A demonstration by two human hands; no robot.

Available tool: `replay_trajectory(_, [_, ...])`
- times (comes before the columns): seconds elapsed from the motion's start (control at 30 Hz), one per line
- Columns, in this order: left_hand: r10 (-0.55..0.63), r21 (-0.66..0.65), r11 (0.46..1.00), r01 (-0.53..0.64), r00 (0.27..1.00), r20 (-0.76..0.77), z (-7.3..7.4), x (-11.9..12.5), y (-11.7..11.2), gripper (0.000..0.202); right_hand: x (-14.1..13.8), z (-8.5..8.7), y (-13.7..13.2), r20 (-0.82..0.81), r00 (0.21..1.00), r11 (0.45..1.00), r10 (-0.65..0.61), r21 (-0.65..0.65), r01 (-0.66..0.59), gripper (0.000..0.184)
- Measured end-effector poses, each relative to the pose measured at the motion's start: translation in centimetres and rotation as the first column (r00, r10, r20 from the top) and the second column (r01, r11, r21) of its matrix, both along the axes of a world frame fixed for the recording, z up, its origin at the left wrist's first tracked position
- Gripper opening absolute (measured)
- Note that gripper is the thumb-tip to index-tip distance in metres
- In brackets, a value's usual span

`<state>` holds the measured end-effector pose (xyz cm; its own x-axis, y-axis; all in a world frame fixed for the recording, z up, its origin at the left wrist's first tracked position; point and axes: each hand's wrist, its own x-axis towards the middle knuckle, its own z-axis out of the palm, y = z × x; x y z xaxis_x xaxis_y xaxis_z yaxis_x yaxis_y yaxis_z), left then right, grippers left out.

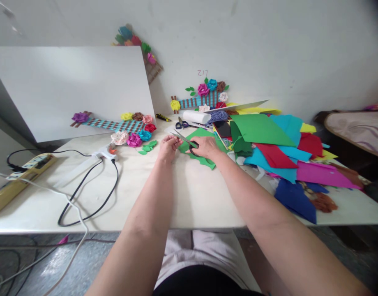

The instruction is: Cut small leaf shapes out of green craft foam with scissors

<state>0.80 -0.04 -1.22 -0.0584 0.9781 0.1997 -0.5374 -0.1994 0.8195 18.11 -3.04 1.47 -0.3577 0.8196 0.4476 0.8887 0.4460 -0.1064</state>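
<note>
My right hand (207, 147) has its fingers in the dark handles of a pair of scissors (193, 144), whose blades point left toward my other hand. My left hand (169, 147) is closed in a pinch at the blade tips; whatever lies between the fingers is too small to make out. Beneath both hands is a green sheet (207, 162) with a cut, wavy edge. Left of my left hand lie several green leaf cutouts (149, 146), beside a blue-and-brown woven strip (116, 124) trimmed with colourful flowers.
Coloured sheets (266, 129) are heaped on the right. At the back are a second flowered woven piece (201, 100), a white roll (197, 116), blue yarn (218, 116), more scissors (184, 124) and a yellow cutter (163, 117). A glue gun (105, 153) and power strip (22, 181) occupy the left.
</note>
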Motion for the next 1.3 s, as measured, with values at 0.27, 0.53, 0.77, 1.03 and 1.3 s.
replay_trajectory(0.27, [0.003,-0.011,1.0,-0.003,1.0,0.023,0.0,0.0,0.0,0.014,0.0,0.1,0.0,-0.033,0.999,1.0,0.019,0.0,-0.019,0.04])
replay_trajectory(0.53, [-0.008,-0.003,1.0,0.008,0.998,0.059,-0.2,-0.1,0.3,0.012,-0.1,-0.4,0.4,-0.031,0.999,1.0,0.012,-0.004,-0.012,0.039])
replay_trajectory(0.77, [-0.017,0.027,1.0,0.015,0.997,0.08,-0.2,-0.1,0.1,0.014,-0.2,-0.7,1.0,-0.164,0.973,0.987,-0.161,-0.025,0.16,0.044])
replay_trajectory(1.03, [-0.094,0.039,0.995,0.094,0.996,0.003,-0.3,-0.1,0.1,0.019,0.8,-0.5,1.5,0.001,0.922,0.906,-0.388,-0.18,0.382,0.041])
replay_trajectory(1.3, [-0.156,0.032,0.987,0.158,0.986,-0.064,-0.1,0.0,-0.3,0.022,1.7,-0.8,2.3,-0.121,0.946,0.896,-0.301,-0.376,0.237,0.033])
